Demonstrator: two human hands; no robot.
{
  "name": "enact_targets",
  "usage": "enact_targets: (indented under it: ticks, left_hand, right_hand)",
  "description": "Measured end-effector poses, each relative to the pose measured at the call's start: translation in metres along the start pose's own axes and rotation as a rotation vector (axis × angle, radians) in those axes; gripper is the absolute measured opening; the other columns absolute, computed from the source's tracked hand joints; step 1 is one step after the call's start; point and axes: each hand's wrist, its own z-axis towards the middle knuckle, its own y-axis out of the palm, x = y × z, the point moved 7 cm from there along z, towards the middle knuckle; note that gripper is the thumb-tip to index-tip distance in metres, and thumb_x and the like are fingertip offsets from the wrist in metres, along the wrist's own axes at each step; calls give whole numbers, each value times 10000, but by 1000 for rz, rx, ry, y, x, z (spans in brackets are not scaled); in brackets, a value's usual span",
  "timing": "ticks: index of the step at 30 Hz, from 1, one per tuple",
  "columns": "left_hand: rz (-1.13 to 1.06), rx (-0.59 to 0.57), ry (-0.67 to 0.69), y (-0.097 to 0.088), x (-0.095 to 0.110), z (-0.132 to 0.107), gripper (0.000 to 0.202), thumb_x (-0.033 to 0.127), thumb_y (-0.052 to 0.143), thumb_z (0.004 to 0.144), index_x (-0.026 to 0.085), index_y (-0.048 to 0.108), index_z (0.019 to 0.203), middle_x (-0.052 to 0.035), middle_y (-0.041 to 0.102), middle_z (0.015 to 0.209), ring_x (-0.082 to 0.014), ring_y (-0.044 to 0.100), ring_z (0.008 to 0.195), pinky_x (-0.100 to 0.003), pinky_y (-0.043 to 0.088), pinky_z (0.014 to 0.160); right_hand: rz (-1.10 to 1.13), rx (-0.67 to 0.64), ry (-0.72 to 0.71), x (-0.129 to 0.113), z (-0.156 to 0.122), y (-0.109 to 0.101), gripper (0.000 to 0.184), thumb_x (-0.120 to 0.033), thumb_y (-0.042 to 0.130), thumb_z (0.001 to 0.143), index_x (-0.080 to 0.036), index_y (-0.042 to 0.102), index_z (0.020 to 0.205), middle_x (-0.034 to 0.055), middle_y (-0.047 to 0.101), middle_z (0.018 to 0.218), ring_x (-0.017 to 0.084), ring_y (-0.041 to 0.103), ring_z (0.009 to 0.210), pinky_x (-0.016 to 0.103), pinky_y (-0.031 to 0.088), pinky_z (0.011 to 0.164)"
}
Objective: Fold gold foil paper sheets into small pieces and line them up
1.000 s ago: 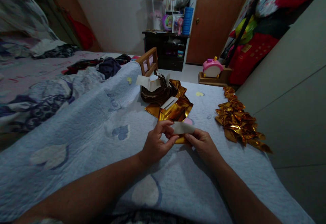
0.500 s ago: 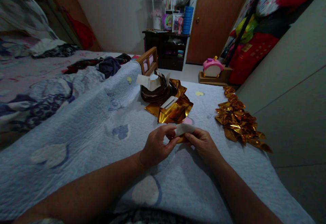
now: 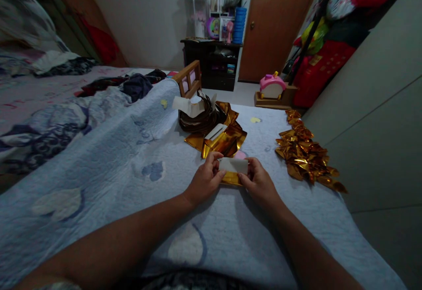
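Between my two hands is a partly folded sheet of gold foil paper (image 3: 232, 177), its white back showing along the top and shiny gold along the bottom. My left hand (image 3: 206, 178) pinches its left end, thumb on the gold part. At the right end, my right hand (image 3: 260, 182) grips it the same way. Just beyond them lie loose gold foil sheets (image 3: 227, 143) beside a curled stack of papers (image 3: 198, 121) with brown edges and white sides. Several folded gold foil pieces (image 3: 305, 156) are heaped in a row at the right.
A light blue quilt (image 3: 132, 202) with heart shapes covers the bed under my hands. Its edge runs along the pale cabinet (image 3: 372, 140) at right. Further off are a wooden rail (image 3: 191, 79), a dark shelf unit (image 3: 211, 66) and a pink toy (image 3: 273, 87).
The foil paper is now held level and stretched between both hands, showing a wider gold strip. My left fingers have closed onto its left end. The view has shifted slightly.
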Motion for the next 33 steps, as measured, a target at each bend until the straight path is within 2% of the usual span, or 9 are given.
enact_targets:
  ticks: [5, 9, 13, 16, 19, 22, 25, 27, 33]
  left_hand:
    - [387, 37, 65, -2, 7, 2, 293, 155, 574, 859, 205, 513, 1141, 6, 619, 814, -192, 616, 761, -318, 451, 727]
    - [592, -1, 100, 3, 8, 5, 240, 113, 577, 844, 197, 552, 1068, -24, 653, 850, -227, 624, 832, -374, 438, 812]
    - [746, -29, 118, 6, 6, 4, 185, 140, 590, 866, 197, 598, 1042, -61, 665, 961, -268, 597, 956, -423, 421, 872]
    - [836, 35, 123, 2, 9, 2, 187, 186, 656, 843, 205, 650, 1030, -91, 608, 1074, -302, 528, 1041, -448, 421, 891]
    - [843, 70, 180, 0, 14, 1, 207, 146, 680, 815, 214, 682, 1010, -94, 562, 1141, -294, 492, 1069, -444, 422, 912]
    - [772, -96, 292, 12, 14, 2, 173, 60, 578, 845, 184, 681, 907, -64, 586, 982, -225, 524, 941, -358, 439, 831]
    - [696, -242, 356, 21, 11, 1, 208, 54, 498, 873, 170, 657, 807, -31, 563, 841, -177, 521, 815, -289, 423, 719]
    - [676, -278, 369, 22, 10, 2, 207, 60, 493, 866, 172, 650, 790, -29, 560, 832, -173, 523, 807, -284, 416, 705]
    - [746, -334, 348, 20, 8, 3, 174, 52, 525, 823, 171, 645, 863, -58, 584, 906, -213, 538, 890, -344, 430, 804]
  right_hand:
    - [-225, 16, -10, 3, 2, 1, 537, -213, 568, 795, -170, 440, 1315, 1, 627, 792, 190, 604, 701, 303, 441, 658]
    - [-437, 60, -52, 3, 5, 2, 598, -206, 561, 778, -113, 458, 1360, 12, 612, 776, 211, 585, 723, 331, 409, 704]
    - [-620, 102, -92, 0, 3, 5, 557, -175, 559, 794, -112, 498, 1344, 53, 647, 840, 235, 589, 801, 358, 382, 783]
    - [-732, 110, -105, -4, 0, 6, 474, -166, 564, 841, -136, 537, 1313, 79, 657, 892, 255, 571, 867, 363, 359, 799]
    - [-816, 140, -147, -12, -3, 5, 333, -169, 588, 872, -172, 619, 1203, 108, 641, 1015, 275, 538, 955, 370, 342, 823]
    - [-866, 80, -210, -17, -4, 10, 128, -161, 591, 908, -207, 684, 982, 94, 623, 1010, 264, 513, 962, 358, 323, 807]
    - [-881, -58, -266, -18, -4, 21, 141, -167, 570, 956, -217, 680, 883, 61, 636, 939, 233, 512, 904, 344, 303, 766]
    - [-896, -94, -271, -17, -3, 24, 142, -180, 571, 970, -217, 679, 886, 50, 651, 927, 225, 513, 890, 346, 295, 758]
    - [-962, -61, -223, -21, -5, 22, 119, -179, 568, 967, -211, 665, 906, 50, 669, 947, 243, 514, 940, 367, 281, 782]
